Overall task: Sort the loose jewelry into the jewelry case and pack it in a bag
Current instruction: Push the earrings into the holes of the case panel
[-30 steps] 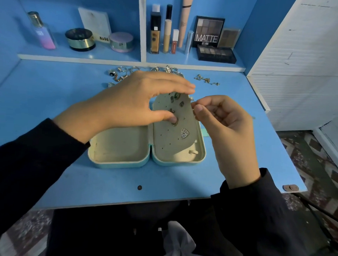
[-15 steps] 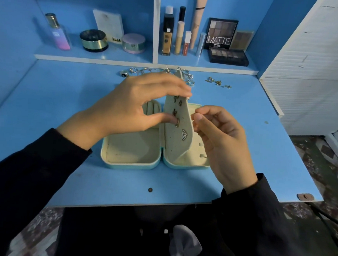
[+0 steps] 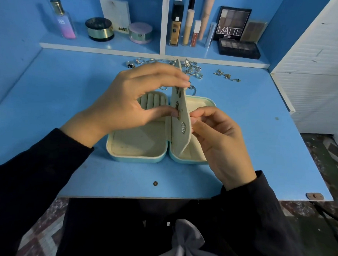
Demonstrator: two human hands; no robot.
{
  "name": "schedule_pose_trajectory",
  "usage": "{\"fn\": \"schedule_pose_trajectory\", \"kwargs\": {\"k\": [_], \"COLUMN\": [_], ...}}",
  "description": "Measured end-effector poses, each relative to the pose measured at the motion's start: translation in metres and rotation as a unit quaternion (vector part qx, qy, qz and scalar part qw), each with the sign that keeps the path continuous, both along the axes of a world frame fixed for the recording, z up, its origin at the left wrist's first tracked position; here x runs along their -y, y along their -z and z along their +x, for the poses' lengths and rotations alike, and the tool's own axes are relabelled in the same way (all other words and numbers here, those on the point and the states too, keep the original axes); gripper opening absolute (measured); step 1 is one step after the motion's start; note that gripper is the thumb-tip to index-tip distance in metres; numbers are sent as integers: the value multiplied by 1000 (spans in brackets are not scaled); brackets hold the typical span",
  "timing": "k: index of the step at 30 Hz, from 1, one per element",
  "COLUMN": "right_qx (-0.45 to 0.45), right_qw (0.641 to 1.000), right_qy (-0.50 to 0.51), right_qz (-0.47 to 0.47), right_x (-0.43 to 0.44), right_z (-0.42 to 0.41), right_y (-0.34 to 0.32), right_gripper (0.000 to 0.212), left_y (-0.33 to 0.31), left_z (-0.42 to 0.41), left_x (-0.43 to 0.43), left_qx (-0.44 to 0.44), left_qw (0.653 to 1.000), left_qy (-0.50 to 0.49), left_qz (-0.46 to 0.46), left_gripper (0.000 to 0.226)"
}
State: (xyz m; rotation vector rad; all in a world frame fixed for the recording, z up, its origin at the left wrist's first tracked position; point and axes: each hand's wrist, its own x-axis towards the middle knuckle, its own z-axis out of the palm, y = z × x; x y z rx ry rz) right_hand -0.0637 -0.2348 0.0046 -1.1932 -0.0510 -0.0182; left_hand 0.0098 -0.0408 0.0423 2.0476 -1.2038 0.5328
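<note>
The case (image 3: pixel 136 159) has a smooth, faintly glossy pale-blue shell and a matt cream lining that looks like velvet. Its raised flap (image 3: pixel 181 116) is the same soft matt stuff, studded with small metal pieces. At 12 o'clock the jewelry (image 3: pixel 193 70) is bright polished metal. The surface (image 3: pixel 70 86) is smooth blue laminate with a dull sheen. On the shelf (image 3: pixel 102 47), the bottle (image 3: pixel 62 18) looks like clear glass, the palette (image 3: pixel 238 48) like glossy black plastic. The sleeves (image 3: pixel 28 170) are dark matt cloth.

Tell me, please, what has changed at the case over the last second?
The left hand has swung the flap from flat over the right half up to standing, and the right hand has moved in behind it. The case and loose jewelry stayed put.
</note>
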Motion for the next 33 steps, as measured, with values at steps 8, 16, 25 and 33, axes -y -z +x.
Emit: {"fn": "schedule_pose_trajectory", "kwargs": {"k": [8, 16, 25, 33], "right_qx": [30, 65, 91, 114], "right_qw": [999, 994, 984, 976], "right_qy": [3, 23, 43, 44], "right_qz": [-38, -80, -146, -180], "right_x": [0, -1, -1, -1], "right_z": [-1, -2, -4, -3], "right_y": [3, 3, 1, -1], "right_gripper": [6, 6, 4, 6], "left_y": [0, -1, -1, -1], "left_z": [-1, -1, 1, 1], "left_x": [0, -2, 0, 1], "left_qx": [-2, 2, 6, 12], "left_qw": [1000, 1000, 1000, 1000], "left_qy": [-1, -3, -3, 2], "left_qz": [3, 3, 0, 0], "left_gripper": [44, 45, 43, 44]}}
